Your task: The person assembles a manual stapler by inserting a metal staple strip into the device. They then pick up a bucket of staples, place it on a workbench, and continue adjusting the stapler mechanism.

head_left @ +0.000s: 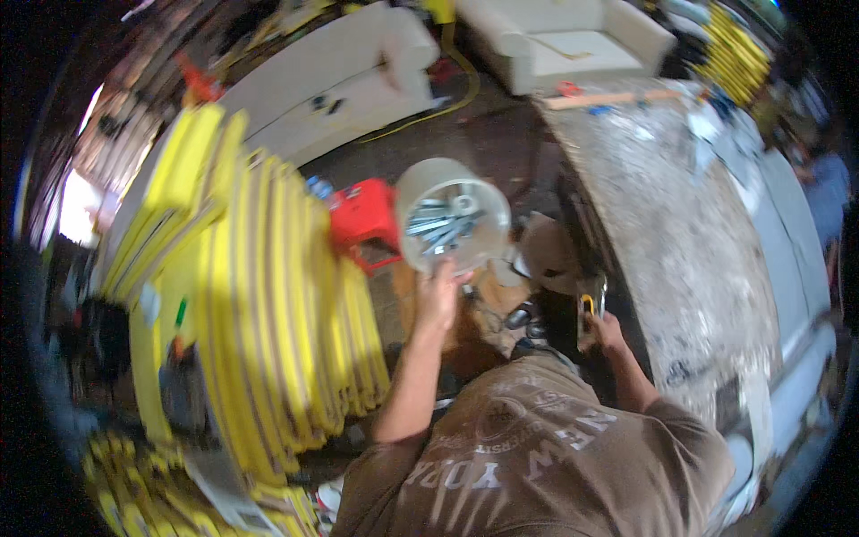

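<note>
In the middle of the view, above a brown-shirted torso (537,456), the left hand (438,300) is raised with its grip closed around the lower edge of a pale, translucent round tub (452,224). The tub is tipped so that its open mouth faces the camera, and a heap of silvery bolts and screws (440,225) lies inside it. To the right and a little nearer, the right hand (604,329) pinches a small yellow-and-dark tool (588,309); its exact kind is too blurred to tell. That hand sits just beside the left edge of the long bench (698,233), whose grey top is scuffed and spattered with pale marks. At the far end of the bench lies a strip of wood (608,98) with a small red item near it. On the left, a big stack of yellow panels (268,304) stands on edge, curving from far left to the near edge. Between the stack and the tub sits a red plastic stool (365,219) on the dark floor. Farther off stand two cream-coloured sofas (349,76), with a yellow hose (461,89) trailing across the floor between them. At the far right, another stack of yellow pieces (734,54) is visible.
</note>
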`<state>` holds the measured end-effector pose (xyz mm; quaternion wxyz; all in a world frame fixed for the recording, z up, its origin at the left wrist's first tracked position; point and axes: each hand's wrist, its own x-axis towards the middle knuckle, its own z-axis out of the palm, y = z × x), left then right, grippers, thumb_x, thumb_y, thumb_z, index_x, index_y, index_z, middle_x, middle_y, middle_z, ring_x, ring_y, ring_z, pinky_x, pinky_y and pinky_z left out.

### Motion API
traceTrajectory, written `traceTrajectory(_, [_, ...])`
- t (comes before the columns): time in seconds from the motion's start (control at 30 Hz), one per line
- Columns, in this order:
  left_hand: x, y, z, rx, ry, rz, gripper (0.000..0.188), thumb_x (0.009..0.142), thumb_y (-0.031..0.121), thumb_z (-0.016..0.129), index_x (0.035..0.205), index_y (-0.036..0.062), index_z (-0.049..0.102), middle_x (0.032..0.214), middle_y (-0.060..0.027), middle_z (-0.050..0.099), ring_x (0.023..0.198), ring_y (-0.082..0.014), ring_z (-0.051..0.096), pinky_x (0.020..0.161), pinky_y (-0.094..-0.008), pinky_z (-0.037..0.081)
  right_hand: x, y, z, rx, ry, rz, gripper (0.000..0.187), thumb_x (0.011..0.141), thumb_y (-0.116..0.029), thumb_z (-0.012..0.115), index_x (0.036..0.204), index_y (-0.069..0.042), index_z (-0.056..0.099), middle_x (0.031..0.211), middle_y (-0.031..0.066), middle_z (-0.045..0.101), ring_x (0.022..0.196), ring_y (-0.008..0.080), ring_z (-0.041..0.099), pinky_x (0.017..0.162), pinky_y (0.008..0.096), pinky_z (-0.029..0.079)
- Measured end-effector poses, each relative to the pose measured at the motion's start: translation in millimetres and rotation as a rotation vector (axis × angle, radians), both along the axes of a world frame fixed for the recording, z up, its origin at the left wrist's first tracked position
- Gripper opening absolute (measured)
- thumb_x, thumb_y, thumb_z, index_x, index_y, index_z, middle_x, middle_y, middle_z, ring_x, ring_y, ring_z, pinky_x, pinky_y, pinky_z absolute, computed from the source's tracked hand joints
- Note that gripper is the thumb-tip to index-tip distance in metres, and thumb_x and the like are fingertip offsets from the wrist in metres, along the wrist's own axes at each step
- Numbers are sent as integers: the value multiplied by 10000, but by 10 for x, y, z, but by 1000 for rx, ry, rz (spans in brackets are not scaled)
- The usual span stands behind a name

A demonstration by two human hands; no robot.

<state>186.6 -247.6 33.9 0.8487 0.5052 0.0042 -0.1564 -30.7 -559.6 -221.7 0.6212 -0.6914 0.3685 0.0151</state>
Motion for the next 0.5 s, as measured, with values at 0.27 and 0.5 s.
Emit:
traceTrajectory(0.27, [-66,-780,-195,81,-50,-232,326,875,73,458,1199,63,421,1150,-77,519,971,-209,560,707,-337,521,-216,-1010,96,-132,68,-590,448,737,-370,636,887,50,609,743,104,614,607,178,567,536,324,439])
traceTrajectory(0.5, [-145,-1242,-34,192,-71,-364,300,894,93,431,1188,39,420,1072,-86,560,902,-235,612,723,-333,508,-558,-1447,-99,62,112,-592,419,762,-318,644,975,36,573,787,94,594,631,166,552,540,318,433])
